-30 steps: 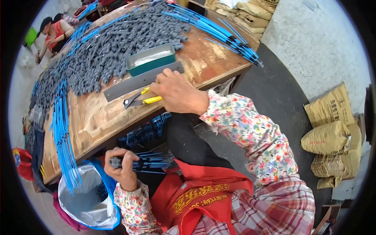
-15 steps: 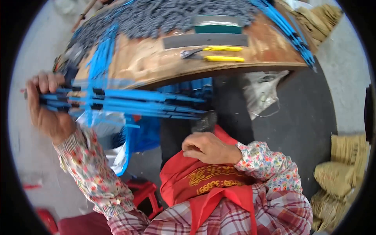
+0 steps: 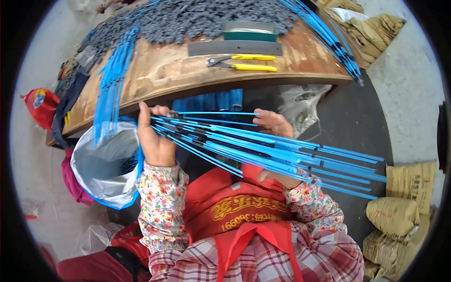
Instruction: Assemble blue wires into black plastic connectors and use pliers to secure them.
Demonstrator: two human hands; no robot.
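Note:
A loose bundle of long thin blue sticks with black bands [image 3: 263, 148] fans out across my lap, wider at its right end. My left hand [image 3: 157, 138] is closed around the narrow left end, thumb pointing up. Behind the bundle's middle is my right hand [image 3: 277, 124], its fingers stretched out past the upper sticks. The sticks cover its palm, so whether it touches them is hard to see. Below them part of that hand shows again near the red apron [image 3: 221, 197].
On the wooden table [image 3: 159, 70] lie yellow-handled pliers [image 3: 253, 67], a grey bar [image 3: 235, 48], a green box [image 3: 249, 32] and heaped grey pieces [image 3: 178, 23]. More blue sticks [image 3: 112, 80] overhang its left edge. A white-lined bag [image 3: 105, 164] stands at left; brown sacks [image 3: 392, 216] are at right.
My left hand has brought the bundle rightward from the table's left end to over my lap. My right hand has risen from the apron, its fingers opening behind the sticks.

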